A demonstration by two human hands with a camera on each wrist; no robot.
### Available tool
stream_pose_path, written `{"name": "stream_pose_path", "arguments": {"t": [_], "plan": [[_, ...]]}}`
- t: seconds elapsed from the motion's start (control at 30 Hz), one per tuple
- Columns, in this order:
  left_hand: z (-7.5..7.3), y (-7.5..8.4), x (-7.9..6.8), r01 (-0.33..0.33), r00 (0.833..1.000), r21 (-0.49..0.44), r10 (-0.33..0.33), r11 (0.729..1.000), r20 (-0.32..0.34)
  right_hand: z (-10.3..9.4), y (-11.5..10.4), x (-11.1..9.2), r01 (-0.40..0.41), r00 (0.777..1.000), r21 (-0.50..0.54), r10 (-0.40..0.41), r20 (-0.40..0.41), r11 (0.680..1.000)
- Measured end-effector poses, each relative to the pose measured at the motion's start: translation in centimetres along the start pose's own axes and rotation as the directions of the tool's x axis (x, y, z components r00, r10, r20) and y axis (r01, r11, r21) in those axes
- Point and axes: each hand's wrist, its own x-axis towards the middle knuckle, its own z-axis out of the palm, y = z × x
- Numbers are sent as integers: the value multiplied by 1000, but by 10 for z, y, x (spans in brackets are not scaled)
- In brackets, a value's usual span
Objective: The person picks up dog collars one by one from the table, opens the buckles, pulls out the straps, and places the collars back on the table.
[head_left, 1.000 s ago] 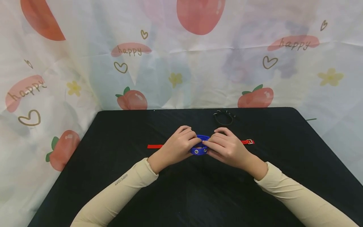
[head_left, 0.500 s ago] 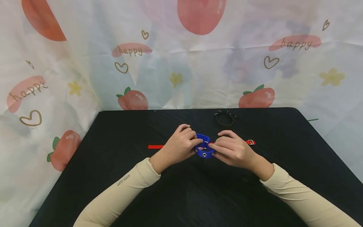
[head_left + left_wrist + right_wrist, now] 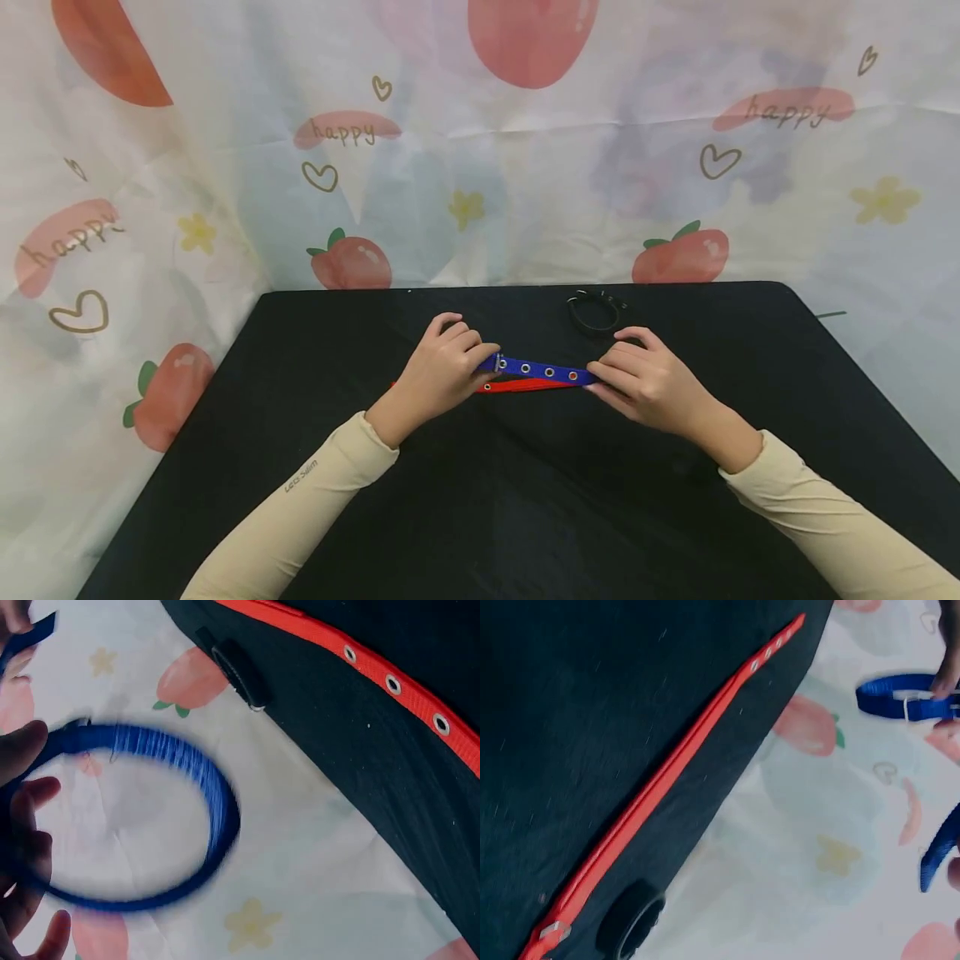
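Observation:
A blue collar (image 3: 537,370) with metal eyelets is stretched between my two hands above the table. My left hand (image 3: 446,367) pinches it by the metal buckle (image 3: 497,362). Its band forms a loop (image 3: 221,817) beyond that hand, blurred in the left wrist view. With thumb and fingers, my right hand (image 3: 648,383) grips the eyelet end; the pointed strap tip (image 3: 937,859) sticks out beside its fingers in the right wrist view. Below and behind, a red collar (image 3: 525,386) lies straight on the table, partly hidden by the hands and the blue strap.
A black collar (image 3: 592,315), curled into a ring, lies near the far edge of the black-covered table (image 3: 510,500). Behind and to the left hangs a white cloth (image 3: 540,200) printed with fruit, hearts and flowers.
The hands have moved apart, left hand leftward and right hand rightward. The blue strap between them, looped earlier, is now drawn out nearly straight. The red and black collars stay put.

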Motion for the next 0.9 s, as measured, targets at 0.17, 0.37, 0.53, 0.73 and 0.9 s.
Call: {"name": "stream_pose_path", "arguments": {"t": [0.17,0.37,0.53,0.73,0.9], "plan": [[-5,-2,-6,-7,999,-31,8,1000,31,-5,9,-5,-30,993,-52,35,108,998],[-6,-1,-12,-23,1000,-91,25,996,16,-8,16,-8,-42,974,-103,64,218,994],[-6,0,-14,24,999,-157,-19,987,33,-10,20,-9,-103,953,-115,131,271,988],[-4,9,-6,27,998,-194,-36,981,-45,3,8,2,-226,929,-44,229,290,973],[-2,17,2,26,997,-165,-38,986,-70,13,-8,21,-218,950,68,195,244,974]]}}
